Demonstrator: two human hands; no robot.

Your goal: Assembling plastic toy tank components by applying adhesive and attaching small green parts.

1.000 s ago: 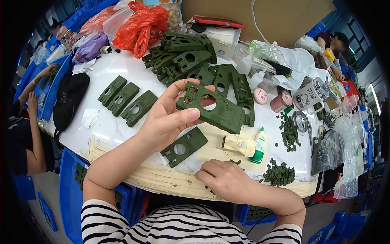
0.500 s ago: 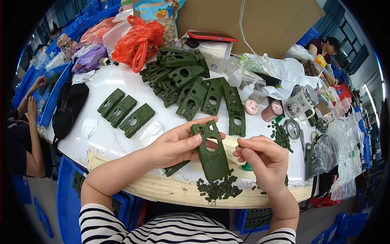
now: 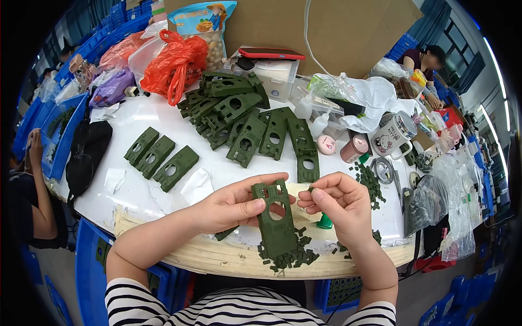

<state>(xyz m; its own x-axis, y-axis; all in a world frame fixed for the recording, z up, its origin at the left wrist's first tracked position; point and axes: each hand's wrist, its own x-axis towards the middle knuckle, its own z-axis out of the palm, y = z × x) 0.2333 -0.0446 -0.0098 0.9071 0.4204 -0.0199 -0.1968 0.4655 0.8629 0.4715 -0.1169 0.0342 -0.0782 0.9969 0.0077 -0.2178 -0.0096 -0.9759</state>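
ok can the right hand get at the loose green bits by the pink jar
Probably yes: the loose green bits lie just beyond the right hand, with nothing seen between, though it seems to pinch a small green piece.

Bright, even indoor light on your white tabletop (image 3: 140,204), pale glare left of centre. Lamp strips (image 3: 495,67) glow, upper right. Your left hand (image 3: 231,206) and right hand (image 3: 342,209) crisp, shadows soft. Fisheye bends edges, black rim frames view; far background softer, dimmer.
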